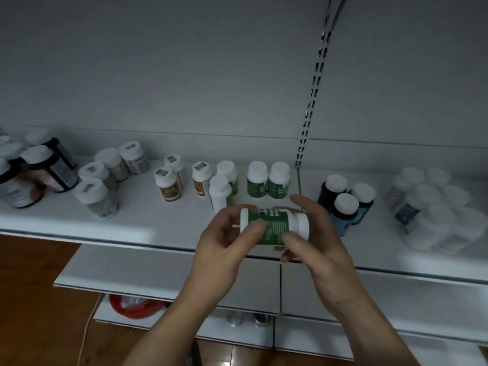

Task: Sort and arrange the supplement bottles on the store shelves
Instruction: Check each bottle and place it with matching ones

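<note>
On my feed both hands are on it: the left hand [227,233] curls round the base end of the white plastic bottle with the green label [273,225], and the right hand [317,241] pinches the cap end. The bottle's sideways, cap pointing right, held up over the front of the white shelf [158,220].

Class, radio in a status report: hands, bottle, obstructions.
Gripping with left hand and right hand: green-label bottle, sideways, above shelf front. Behind it, matching green bottles; path open.
</note>
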The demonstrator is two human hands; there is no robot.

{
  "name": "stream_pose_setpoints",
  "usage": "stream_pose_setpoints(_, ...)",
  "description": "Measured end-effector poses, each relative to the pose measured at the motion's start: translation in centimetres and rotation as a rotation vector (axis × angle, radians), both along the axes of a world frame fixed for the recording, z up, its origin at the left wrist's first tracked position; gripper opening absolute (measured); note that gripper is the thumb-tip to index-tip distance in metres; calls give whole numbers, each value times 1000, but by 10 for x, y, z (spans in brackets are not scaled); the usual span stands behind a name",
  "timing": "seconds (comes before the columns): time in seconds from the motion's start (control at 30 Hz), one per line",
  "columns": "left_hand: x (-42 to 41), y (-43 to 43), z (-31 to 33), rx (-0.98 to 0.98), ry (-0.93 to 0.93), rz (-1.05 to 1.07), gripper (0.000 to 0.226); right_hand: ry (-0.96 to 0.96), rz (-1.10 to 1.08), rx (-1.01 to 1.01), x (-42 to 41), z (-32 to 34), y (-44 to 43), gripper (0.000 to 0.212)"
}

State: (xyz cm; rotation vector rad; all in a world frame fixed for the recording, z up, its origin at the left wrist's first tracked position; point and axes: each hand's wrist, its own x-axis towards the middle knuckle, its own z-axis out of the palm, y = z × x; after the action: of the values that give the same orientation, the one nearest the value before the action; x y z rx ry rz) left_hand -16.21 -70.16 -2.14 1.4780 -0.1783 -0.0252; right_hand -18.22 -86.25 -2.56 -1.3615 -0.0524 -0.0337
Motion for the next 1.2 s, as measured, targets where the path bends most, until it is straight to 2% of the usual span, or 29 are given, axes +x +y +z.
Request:
stream_pose_setpoints(0.07, 6, 3, 2, 48, 29, -20, 53, 16, -22, -2, 5, 4, 2, 48)
stream_pose_setpoints(0.13, 12, 9, 3, 53, -19, -123, 55, 59, -82, 38, 13, 8, 7, 47)
stream_pose_setpoints(0.23, 13, 17, 2, 11, -95, -193, 58, 114, -115, 36, 19, 10, 10, 36)
stream_pose_setpoints(0.33, 16, 18, 2, -59, -13, -124, 46, 75, -75, -42, 19, 7, 11, 46)
stream_pose_setpoints(0.4, 16, 17, 0, -32, 34, -72, 46, 29, -63, -82, 16, 7, 12, 52)
stream_pose_setpoints(0.5, 16, 18, -1, 39, 44, -105, 53, 40, -116, -34, 15, 4, 15, 42)
stream_pose_setpoints(0.6, 12, 23, -1, 90, -35, -192, 59, 97, -144, 1, 14, 3, 17, 33)
stream_pose_setpoints(0.73, 8, 21, 1, 16, 0, -130, 41, 83, -81, -6, 9, 2, 15, 38)
stream_pose_setpoints(0.83, 4, 20, 1, 50, 33, -52, 32, 42, -60, -2, 5, 2, 15, 42)
stream_pose_setpoints(0.9, 0, 22, 2, 74, 49, -73, 37, 45, -73, 9, 4, 5, 17, 37)
stream_pose_setpoints(0.97, -3, 25, 0, 124, 6, -120, 52, 67, -102, 11, 5, 5, 19, 34)
stream_pose_setpoints(1.03, -5, 27, 0, 145, -42, -109, 56, 74, -100, -3, 5, 4, 20, 33)
stream_pose_setpoints(1.17, -6, 22, 6, 74, 31, -37, 37, 21, -44, -1, 2, 5, 20, 50)
stream_pose_setpoints(1.2, -6, 21, 6, 84, 56, -37, 36, 19, -55, 5, 2, 5, 20, 49)
